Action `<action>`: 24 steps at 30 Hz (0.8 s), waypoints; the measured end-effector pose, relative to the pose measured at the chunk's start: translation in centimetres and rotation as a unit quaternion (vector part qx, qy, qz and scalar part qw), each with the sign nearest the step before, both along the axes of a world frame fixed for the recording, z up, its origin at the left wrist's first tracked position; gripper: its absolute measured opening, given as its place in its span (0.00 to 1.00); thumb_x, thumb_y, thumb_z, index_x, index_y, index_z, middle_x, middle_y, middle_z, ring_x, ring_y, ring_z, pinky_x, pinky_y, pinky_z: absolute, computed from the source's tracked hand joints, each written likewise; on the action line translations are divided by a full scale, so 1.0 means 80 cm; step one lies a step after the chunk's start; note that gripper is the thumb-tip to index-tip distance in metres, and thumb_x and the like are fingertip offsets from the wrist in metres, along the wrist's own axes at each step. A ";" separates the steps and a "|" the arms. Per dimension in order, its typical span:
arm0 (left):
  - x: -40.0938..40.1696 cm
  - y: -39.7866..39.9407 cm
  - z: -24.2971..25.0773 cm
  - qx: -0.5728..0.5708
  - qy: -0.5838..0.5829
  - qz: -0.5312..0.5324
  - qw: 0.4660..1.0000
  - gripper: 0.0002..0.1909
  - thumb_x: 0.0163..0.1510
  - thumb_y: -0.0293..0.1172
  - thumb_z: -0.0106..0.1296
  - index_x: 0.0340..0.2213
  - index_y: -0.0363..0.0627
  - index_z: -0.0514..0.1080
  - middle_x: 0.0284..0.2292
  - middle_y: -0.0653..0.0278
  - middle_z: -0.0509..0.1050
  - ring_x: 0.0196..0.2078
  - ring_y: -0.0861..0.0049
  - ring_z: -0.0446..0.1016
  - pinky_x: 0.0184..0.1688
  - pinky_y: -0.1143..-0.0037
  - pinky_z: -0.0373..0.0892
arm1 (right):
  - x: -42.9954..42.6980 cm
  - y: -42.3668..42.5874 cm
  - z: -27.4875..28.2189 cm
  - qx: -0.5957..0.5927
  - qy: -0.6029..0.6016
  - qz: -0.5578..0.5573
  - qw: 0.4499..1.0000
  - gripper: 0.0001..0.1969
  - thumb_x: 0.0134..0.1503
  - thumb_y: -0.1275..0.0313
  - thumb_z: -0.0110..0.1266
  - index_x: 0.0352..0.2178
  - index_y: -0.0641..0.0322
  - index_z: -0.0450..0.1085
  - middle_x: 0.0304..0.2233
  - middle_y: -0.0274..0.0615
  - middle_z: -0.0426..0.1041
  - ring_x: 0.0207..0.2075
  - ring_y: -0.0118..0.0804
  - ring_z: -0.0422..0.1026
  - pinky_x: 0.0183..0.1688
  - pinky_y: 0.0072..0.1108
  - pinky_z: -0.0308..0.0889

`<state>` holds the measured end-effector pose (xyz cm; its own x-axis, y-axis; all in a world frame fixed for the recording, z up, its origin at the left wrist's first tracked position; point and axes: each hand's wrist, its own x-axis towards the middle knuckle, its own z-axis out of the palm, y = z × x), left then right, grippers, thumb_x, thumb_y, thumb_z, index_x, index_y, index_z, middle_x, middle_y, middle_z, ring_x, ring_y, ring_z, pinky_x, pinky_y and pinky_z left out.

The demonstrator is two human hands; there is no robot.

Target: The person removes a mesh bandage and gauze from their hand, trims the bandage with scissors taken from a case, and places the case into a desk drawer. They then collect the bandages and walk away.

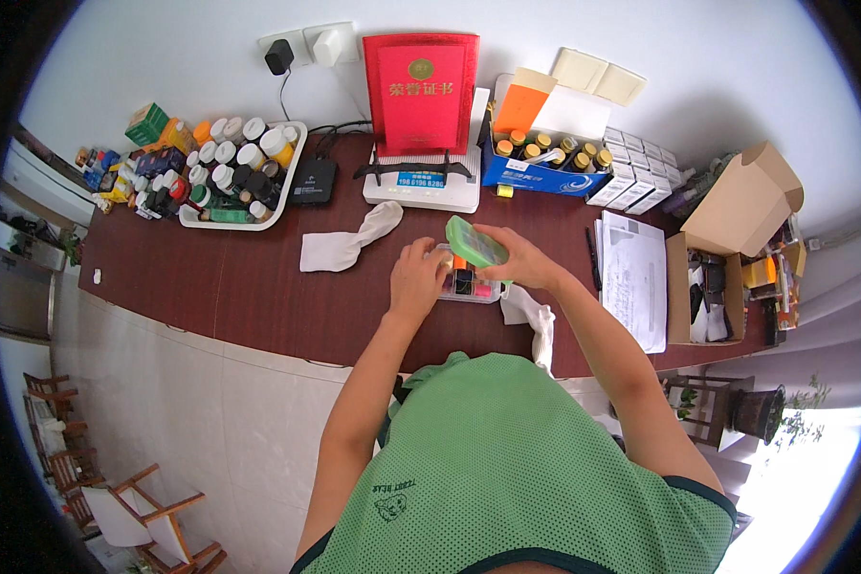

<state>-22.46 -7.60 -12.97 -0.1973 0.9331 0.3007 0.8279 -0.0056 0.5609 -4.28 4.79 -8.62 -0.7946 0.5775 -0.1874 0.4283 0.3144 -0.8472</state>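
Observation:
My right hand (520,258) grips a small green plastic case (476,242), tilted above a clear plastic box (466,296) on the dark red desk. Small items lie in that box, among them a pink one (482,290), a black one and an orange one. At the box's left side is my left hand (417,278), its fingertips at or over the rim; whether they grip anything is hidden. One white sock (330,251) lies on the desk to the left. Another white sock (542,323) hangs toward the front edge, right of the box.
A white tray (295,172) full of bottles stands left. Behind are a router (420,194), a red certificate folder (423,107) and a blue box (538,178) of capped bottles. Papers (635,287), a pen (593,258) and an open cardboard box (678,287) lie right.

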 end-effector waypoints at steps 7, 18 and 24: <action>-0.012 0.016 0.001 0.019 0.065 -0.034 0.997 0.11 0.42 0.27 0.55 0.32 0.45 0.71 0.40 0.61 0.68 0.40 0.62 0.68 0.39 0.67 0.67 | -0.002 -0.009 0.009 0.008 -0.012 0.014 1.000 0.43 0.36 0.58 0.63 0.55 0.56 0.55 0.47 0.52 0.60 0.50 0.47 0.61 0.53 0.29 0.57; -0.022 -0.016 -0.026 -0.079 -0.369 0.120 0.918 0.13 0.52 0.37 0.50 0.34 0.39 0.72 0.28 0.59 0.75 0.30 0.75 0.74 0.33 0.75 0.68 | -0.012 -0.050 -0.009 0.283 -0.141 0.057 0.947 0.46 0.35 0.53 0.64 0.56 0.50 0.54 0.51 0.53 0.57 0.53 0.54 0.57 0.53 0.35 0.59; -0.014 -0.019 -0.024 -0.063 -0.345 0.091 0.932 0.15 0.49 0.37 0.54 0.34 0.38 0.72 0.28 0.59 0.75 0.30 0.77 0.74 0.34 0.77 0.68 | -0.009 -0.057 -0.013 0.328 -0.135 0.059 0.933 0.44 0.37 0.52 0.63 0.55 0.49 0.54 0.52 0.55 0.55 0.54 0.54 0.55 0.54 0.37 0.57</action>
<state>-23.61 -9.10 -14.91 -0.4610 0.8850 -0.0657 0.2518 0.2014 0.9466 -5.01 0.20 -9.63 -0.8349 0.5497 -0.0263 0.5277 0.7860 -0.3222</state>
